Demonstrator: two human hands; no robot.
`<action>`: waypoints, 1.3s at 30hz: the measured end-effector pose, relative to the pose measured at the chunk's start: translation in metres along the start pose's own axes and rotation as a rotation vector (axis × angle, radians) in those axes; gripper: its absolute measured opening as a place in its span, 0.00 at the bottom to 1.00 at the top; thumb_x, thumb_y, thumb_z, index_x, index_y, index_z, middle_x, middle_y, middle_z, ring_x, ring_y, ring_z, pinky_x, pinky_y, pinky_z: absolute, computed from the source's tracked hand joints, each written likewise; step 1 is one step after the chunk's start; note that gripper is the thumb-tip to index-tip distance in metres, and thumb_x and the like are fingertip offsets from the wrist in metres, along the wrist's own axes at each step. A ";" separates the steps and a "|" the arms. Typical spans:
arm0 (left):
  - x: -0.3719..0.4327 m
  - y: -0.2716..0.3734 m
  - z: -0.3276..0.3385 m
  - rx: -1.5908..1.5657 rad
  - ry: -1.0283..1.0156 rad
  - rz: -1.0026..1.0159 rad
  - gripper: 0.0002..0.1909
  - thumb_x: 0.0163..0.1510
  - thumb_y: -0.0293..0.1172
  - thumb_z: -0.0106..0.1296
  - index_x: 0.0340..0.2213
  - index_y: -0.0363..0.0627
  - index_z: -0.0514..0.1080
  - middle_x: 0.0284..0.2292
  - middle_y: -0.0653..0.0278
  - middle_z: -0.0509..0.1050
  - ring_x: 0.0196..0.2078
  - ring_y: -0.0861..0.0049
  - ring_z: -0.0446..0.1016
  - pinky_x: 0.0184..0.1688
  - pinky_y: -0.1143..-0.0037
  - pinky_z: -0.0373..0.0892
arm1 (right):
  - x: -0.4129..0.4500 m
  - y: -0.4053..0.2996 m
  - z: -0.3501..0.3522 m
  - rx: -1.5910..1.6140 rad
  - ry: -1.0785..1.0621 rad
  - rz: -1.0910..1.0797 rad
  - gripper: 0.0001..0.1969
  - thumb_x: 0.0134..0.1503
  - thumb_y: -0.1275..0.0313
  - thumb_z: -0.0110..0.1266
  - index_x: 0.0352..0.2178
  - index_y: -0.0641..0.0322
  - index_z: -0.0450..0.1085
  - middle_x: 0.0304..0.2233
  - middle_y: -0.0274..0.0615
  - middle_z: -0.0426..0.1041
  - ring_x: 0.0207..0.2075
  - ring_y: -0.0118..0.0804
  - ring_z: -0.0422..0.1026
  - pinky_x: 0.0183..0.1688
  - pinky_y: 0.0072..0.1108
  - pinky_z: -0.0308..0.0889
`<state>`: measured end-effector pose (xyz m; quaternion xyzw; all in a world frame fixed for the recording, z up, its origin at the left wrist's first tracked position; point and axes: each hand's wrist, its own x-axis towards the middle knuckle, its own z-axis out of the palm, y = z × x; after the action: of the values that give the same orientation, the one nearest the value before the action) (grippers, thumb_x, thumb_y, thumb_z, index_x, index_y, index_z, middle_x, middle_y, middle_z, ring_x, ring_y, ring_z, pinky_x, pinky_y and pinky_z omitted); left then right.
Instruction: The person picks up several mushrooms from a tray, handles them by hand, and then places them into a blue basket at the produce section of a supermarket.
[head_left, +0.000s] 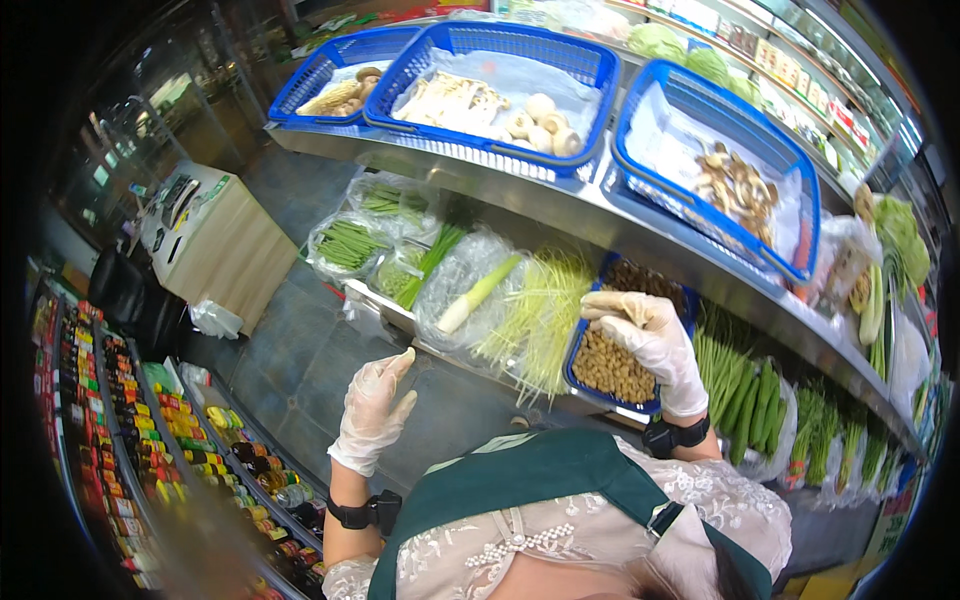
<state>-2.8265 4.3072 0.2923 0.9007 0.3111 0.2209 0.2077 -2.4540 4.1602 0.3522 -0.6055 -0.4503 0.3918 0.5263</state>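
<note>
My left hand (373, 412), in a thin whitish glove, is raised over the floor with its thumb apart from the fingers and nothing in it. My right hand (656, 349), gloved likewise, hovers above a blue basket (571, 360) of small tan-brown pieces (611, 367). Its fingers curl loosely, and I see no object between them and the thumb. Just left of that basket lie pale yellow chives (540, 315) and a thick leek-like stalk (480, 296) on clear plastic. Green cucumbers (754, 405) are to the right of my right hand.
A steel shelf (480, 169) juts out above the lower produce. On it stand blue baskets with white mushrooms (544, 127), brown mushrooms (735, 184) and more mushrooms (349, 94). Bottle shelves (187, 442) line the left side, near a wooden counter (229, 247) and a black chair (124, 292).
</note>
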 end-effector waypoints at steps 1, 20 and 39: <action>0.005 -0.004 -0.002 -0.009 0.005 -0.022 0.32 0.43 0.23 0.65 0.53 0.46 0.71 0.48 0.57 0.76 0.50 0.58 0.73 0.54 0.65 0.69 | 0.010 0.001 0.002 0.005 -0.022 -0.017 0.17 0.60 0.75 0.58 0.50 0.73 0.74 0.43 0.43 0.81 0.44 0.28 0.77 0.48 0.19 0.69; 0.138 -0.162 0.017 -0.244 -0.153 0.267 0.25 0.52 0.29 0.61 0.52 0.43 0.71 0.44 0.54 0.76 0.44 0.56 0.75 0.48 0.66 0.72 | 0.069 0.006 0.073 -0.023 0.208 0.245 0.23 0.59 0.67 0.62 0.51 0.76 0.72 0.43 0.45 0.80 0.44 0.30 0.76 0.48 0.20 0.70; 0.414 -0.285 -0.221 -0.209 0.044 -0.007 0.26 0.59 0.34 0.55 0.55 0.32 0.70 0.48 0.53 0.78 0.51 0.72 0.76 0.55 0.75 0.69 | 0.094 -0.025 0.163 -0.120 0.326 0.377 0.24 0.56 0.70 0.59 0.52 0.74 0.71 0.41 0.45 0.81 0.34 0.25 0.74 0.38 0.17 0.70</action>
<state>-2.7829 4.8348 0.4381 0.8679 0.2942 0.2712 0.2944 -2.5847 4.2976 0.3540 -0.7641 -0.2610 0.3528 0.4729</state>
